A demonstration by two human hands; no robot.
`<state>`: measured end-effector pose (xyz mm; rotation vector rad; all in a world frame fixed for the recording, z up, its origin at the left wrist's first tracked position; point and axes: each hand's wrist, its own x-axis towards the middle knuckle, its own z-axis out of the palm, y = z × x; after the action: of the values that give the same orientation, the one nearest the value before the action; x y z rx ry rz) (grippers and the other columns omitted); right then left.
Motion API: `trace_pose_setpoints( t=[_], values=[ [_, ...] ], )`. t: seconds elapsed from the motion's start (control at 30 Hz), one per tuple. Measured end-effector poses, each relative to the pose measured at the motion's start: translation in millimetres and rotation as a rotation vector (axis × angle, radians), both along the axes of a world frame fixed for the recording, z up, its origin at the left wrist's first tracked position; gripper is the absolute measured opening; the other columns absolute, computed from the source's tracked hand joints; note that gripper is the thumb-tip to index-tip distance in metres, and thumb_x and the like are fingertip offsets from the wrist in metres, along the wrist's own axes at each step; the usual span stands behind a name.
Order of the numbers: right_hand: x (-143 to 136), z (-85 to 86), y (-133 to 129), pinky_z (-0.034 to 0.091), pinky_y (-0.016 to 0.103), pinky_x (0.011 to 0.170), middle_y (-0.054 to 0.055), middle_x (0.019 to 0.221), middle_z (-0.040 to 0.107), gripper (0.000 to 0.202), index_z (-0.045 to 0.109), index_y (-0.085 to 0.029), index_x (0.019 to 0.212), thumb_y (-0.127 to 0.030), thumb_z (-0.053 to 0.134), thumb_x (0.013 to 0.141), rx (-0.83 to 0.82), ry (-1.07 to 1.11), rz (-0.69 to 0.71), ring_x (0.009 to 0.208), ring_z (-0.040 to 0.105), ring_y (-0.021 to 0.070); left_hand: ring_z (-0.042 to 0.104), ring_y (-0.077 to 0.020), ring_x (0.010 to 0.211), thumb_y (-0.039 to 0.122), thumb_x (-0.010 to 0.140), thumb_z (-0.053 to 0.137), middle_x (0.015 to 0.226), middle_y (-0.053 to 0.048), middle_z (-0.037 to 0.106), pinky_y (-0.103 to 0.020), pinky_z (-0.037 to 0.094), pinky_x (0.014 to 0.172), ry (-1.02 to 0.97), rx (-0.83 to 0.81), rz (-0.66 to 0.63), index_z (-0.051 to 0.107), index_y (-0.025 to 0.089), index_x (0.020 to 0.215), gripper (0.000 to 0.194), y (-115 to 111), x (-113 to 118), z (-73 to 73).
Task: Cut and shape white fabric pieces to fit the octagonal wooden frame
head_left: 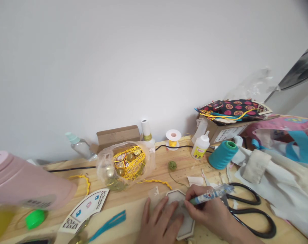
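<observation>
A pale hexagonal frame (188,226) with a light surface lies on the wooden table near the bottom centre. My left hand (160,220) rests flat with its fingers spread over the frame's left part. In my right hand (207,211) is a patterned pen (212,195), pinched near its lower end, with the tip down at the frame's surface. The tip itself is hidden by my fingers. Black-handled scissors (262,220) lie just right of my right hand. Behind the frame a small olive thread ball (172,165) trails a strand toward it.
A bag of yellow cord and bells (129,162), a thread spool (173,136), a glue bottle (200,147) and a teal cone (223,155) stand behind. A pink container (29,179) and fan-shaped piece (85,210) are left. White cloth (283,179) lies right.
</observation>
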<state>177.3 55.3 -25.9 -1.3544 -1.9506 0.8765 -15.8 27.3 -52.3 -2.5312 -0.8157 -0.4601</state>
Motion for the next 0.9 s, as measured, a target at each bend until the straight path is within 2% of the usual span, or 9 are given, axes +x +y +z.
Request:
trace_pose_setpoints(
  t=[0.2,0.43,0.63,0.8,0.9],
  values=[
    [2.3,-2.5,-1.1,0.036,0.019,0.04,-0.002,0.05,0.05,0.011,0.052,-0.017,0.062,-0.018,0.047,0.072,-0.005,0.03,-0.03,0.044,0.046,0.011,0.052,-0.0207,0.099,0.026,0.079,0.049,0.108,0.004,0.062,-0.041,0.016,0.099,-0.024,-0.022,-0.002,0.057,0.03,0.103,0.026,-0.3,0.9,0.8],
    [0.0,1.9,-3.0,0.036,0.019,0.039,-0.001,0.048,0.053,0.01,0.056,-0.017,0.059,-0.015,0.051,0.068,0.012,0.01,0.009,0.043,0.047,0.0116,0.052,-0.0181,0.099,0.023,0.08,0.048,0.105,0.003,0.063,-0.037,0.014,0.101,-0.082,-0.045,-0.004,0.056,0.029,0.104,0.027,-0.4,3.0,4.0],
    [1.6,-1.1,-1.4,0.036,0.02,0.041,0.0,0.05,0.056,0.01,0.058,-0.016,0.061,-0.015,0.052,0.069,0.035,-0.019,0.029,0.045,0.049,0.0119,0.054,-0.0199,0.097,0.025,0.08,0.047,0.105,0.005,0.064,-0.044,-0.007,0.102,-0.021,-0.057,0.007,0.055,0.029,0.108,0.029,0.3,2.4,3.6],
    [1.9,0.0,-0.6,0.036,0.02,0.041,-0.001,0.05,0.055,0.01,0.056,-0.016,0.06,-0.012,0.05,0.067,0.031,-0.029,0.019,0.045,0.049,0.0119,0.053,-0.0192,0.098,0.024,0.081,0.046,0.107,0.006,0.063,-0.043,-0.001,0.103,-0.025,-0.033,0.008,0.056,0.032,0.106,0.027,0.1,2.6,0.3],
    [0.9,1.3,-1.3,0.038,0.02,0.042,0.0,0.051,0.055,0.01,0.055,-0.016,0.06,-0.011,0.049,0.067,0.025,-0.029,0.01,0.047,0.05,0.0128,0.053,-0.0201,0.098,0.022,0.08,0.047,0.106,0.005,0.063,-0.045,-0.004,0.102,-0.004,-0.043,0.005,0.057,0.031,0.105,0.028,-0.6,3.1,1.9]
  ],
)
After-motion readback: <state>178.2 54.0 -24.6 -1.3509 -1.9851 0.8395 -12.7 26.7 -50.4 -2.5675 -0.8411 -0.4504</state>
